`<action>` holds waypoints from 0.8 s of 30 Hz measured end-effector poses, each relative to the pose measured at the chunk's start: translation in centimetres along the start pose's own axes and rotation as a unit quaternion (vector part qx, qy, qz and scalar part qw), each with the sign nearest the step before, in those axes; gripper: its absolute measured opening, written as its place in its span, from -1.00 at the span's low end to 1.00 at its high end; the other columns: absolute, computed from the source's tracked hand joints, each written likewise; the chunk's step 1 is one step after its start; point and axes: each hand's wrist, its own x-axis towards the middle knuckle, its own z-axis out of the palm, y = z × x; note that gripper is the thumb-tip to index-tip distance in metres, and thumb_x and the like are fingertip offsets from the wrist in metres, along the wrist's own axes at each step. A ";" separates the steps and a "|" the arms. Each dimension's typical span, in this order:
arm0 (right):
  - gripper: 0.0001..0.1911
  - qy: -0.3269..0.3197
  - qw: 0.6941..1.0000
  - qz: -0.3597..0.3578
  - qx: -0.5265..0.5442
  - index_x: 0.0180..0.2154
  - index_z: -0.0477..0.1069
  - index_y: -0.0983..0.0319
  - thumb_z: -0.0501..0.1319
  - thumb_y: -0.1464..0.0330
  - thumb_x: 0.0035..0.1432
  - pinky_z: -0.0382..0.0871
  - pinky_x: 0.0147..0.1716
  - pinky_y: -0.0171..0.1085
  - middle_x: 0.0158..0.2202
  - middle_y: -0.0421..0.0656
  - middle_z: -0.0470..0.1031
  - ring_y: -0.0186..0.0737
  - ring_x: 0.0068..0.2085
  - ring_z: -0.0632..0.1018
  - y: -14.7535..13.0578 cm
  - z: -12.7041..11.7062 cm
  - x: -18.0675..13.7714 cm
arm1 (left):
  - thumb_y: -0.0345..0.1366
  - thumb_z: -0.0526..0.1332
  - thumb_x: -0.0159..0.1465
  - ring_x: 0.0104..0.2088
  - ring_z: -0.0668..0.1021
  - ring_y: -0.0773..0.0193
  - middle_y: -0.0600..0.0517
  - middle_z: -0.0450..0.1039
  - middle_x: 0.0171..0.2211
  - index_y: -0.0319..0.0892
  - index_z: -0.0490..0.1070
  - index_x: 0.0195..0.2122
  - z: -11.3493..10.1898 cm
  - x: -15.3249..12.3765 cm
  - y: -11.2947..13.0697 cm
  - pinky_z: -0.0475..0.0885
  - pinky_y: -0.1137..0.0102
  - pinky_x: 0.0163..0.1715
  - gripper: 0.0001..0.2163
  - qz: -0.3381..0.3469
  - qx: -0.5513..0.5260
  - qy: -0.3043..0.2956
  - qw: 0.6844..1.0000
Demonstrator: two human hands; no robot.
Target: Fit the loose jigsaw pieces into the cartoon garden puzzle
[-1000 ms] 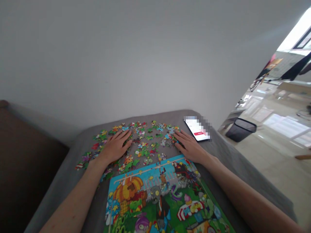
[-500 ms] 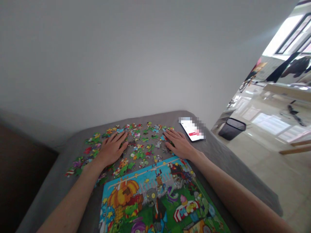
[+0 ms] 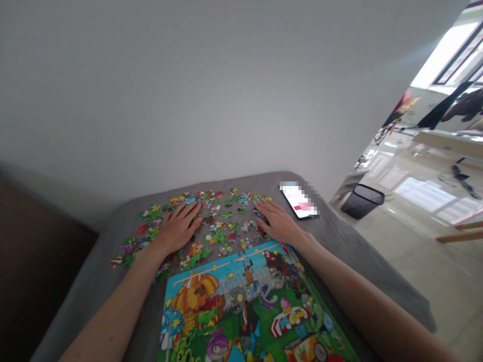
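Loose jigsaw puzzle pieces (image 3: 215, 236) in many colours lie scattered over a grey cloth surface. My left hand (image 3: 178, 229) rests palm down on the left part of them, fingers spread. At the right edge of the pieces lies my right hand (image 3: 277, 221), also flat with its fingers stretched out. Neither hand grips anything; pieces under the palms are hidden. Nearest to me, between my forearms, is a colourful cartoon puzzle board (image 3: 249, 306) showing a zombie, a pumpkin house and plants. Its lower edge runs out of the view.
A phone (image 3: 300, 201) with a lit, partly blurred screen lies right of my right hand. The grey cloth (image 3: 362, 261) slopes off at the right. Behind stands a pale wall (image 3: 226, 100). A dark bin (image 3: 362, 201) is on the tiled floor.
The view has shifted slightly, so the pieces and board appear a little to the right. Both hands stay flat in nearly the same places among the pieces.
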 end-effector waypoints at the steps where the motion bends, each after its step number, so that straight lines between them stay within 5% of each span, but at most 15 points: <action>1: -0.48 0.001 1.000 -0.005 0.005 0.25 0.30 0.33 0.02 0.24 0.37 0.06 0.32 0.03 0.29 0.06 0.31 -0.02 0.32 0.28 -0.2 -0.1 -0.3 | 0.03 -0.23 0.43 0.40 0.06 -0.02 0.09 0.02 0.41 -0.04 0.03 0.41 0.0 0.0 0.0 0.05 -0.03 0.30 -0.42 0.002 -0.002 -0.002 1.000; 6: -0.53 0.034 0.999 -0.016 0.037 0.21 0.36 0.30 0.04 0.27 0.35 0.15 0.30 -0.02 0.25 0.02 0.38 -0.05 0.28 0.35 -0.3 -0.8 -1.2 | 0.03 -0.24 0.44 0.40 0.07 0.00 0.08 0.05 0.40 -0.03 0.04 0.41 0.0 -0.1 -0.1 0.06 -0.02 0.30 -0.43 0.006 -0.005 0.005 1.000; 14: -0.43 0.206 0.974 0.058 0.069 0.25 0.25 0.26 -0.10 0.53 0.24 0.17 0.28 0.05 0.21 0.06 0.37 -0.07 0.26 0.34 3.5 -3.0 -1.7 | -0.02 -0.25 0.45 0.42 -0.02 -0.02 0.07 -0.06 0.43 -0.07 -0.06 0.44 -0.1 0.0 0.2 0.04 0.00 0.31 -0.43 0.006 0.022 -0.020 1.000; 24: -0.54 0.178 0.980 0.022 0.090 0.09 0.38 0.22 -0.03 0.53 0.21 0.44 -0.01 -0.06 -0.04 0.00 0.54 -0.10 -0.06 0.56 4.1 -3.2 -2.1 | 0.00 -0.23 0.45 0.43 -0.14 0.01 0.07 -0.25 0.45 -0.09 -0.22 0.45 -1.4 -1.9 2.2 -0.09 0.01 0.34 -0.41 -0.014 0.047 -0.083 0.995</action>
